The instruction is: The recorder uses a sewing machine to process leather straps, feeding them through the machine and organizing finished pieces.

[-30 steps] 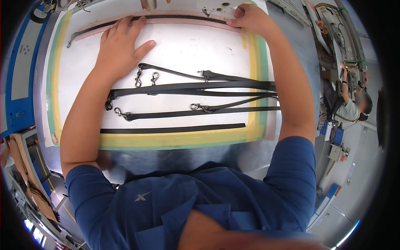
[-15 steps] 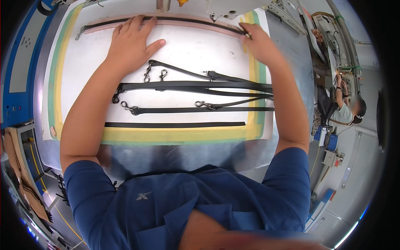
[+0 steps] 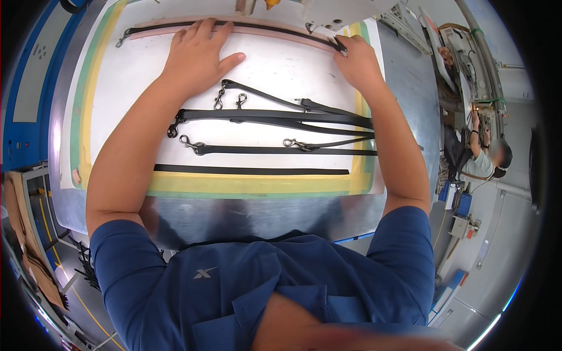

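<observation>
A long black strap [image 3: 281, 29] lies along a pinkish strip [image 3: 257, 34] at the far side of a white work sheet [image 3: 293, 64]. It has a metal snap hook [image 3: 122, 40] at its left end. My left hand [image 3: 196, 55] is spread flat, its fingertips resting over the strap and the strip. At the strap's right end, my right hand [image 3: 356, 61] is closed, pinching the end between thumb and fingers. Nearer to me lie several black straps [image 3: 263, 115] with metal snap hooks [image 3: 187, 143]. A plain black strip [image 3: 252, 170] runs along the near yellow tape.
A machine head [image 3: 345, 14] overhangs the far edge by my right hand. Yellow and green tape [image 3: 263, 186] borders the sheet on a metal table [image 3: 234, 219]. A blue machine [image 3: 26, 93] stands at the left. Another person [image 3: 483, 158] works off to the right.
The view has shifted slightly, so sheet and straps sit farther right. My right hand has moved a little left along the far strap's end. My left hand stays spread on the strap.
</observation>
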`<state>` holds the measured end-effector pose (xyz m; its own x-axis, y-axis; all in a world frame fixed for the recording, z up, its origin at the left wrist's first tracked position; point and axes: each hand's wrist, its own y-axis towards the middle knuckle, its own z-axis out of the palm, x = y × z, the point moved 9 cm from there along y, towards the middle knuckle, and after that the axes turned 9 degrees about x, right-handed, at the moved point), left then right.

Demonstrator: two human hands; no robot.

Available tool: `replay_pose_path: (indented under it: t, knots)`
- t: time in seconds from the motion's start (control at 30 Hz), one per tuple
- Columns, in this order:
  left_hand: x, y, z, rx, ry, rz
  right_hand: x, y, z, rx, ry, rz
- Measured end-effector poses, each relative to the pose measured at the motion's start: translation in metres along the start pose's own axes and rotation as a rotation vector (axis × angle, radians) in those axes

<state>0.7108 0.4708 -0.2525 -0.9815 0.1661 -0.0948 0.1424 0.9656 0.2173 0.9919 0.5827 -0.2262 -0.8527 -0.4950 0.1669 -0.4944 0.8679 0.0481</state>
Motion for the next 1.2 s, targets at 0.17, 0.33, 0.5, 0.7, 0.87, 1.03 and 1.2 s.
replay_pose_path:
  t: [0.17, 0.33, 0.5, 0.7, 0.87, 1.03, 1.2]
  knots:
    - [-0.002, -0.001, -0.003, 0.019, 0.01, -0.006, 0.008, -0.003, -0.001, -0.001, 0.009, -0.001]
    - [-0.001, -0.001, 0.0, 0.013, 0.023, -0.015, 0.001, -0.001, 0.0, -0.035, 0.012, 0.062]
    - [-0.002, 0.0, 0.001, 0.03, 0.028, -0.025, -0.007, 0.004, 0.003, -0.01, -0.002, 0.064]
    - [-0.002, 0.0, 0.001, 0.022, 0.033, -0.022, -0.02, 0.001, -0.022, -0.192, 0.064, 0.083]
    - [0.0, 0.001, 0.0, 0.052, 0.0, -0.023, -0.049, -0.011, -0.028, -0.079, 0.23, 0.31]
    - [0.001, -0.001, -0.002, 0.039, 0.013, -0.029, -0.023, -0.031, 0.005, -0.15, 0.071, 0.031]
    - [-0.001, 0.001, 0.0, 0.085, 0.003, -0.03, -0.014, -0.033, 0.012, -0.153, 0.001, 0.008]
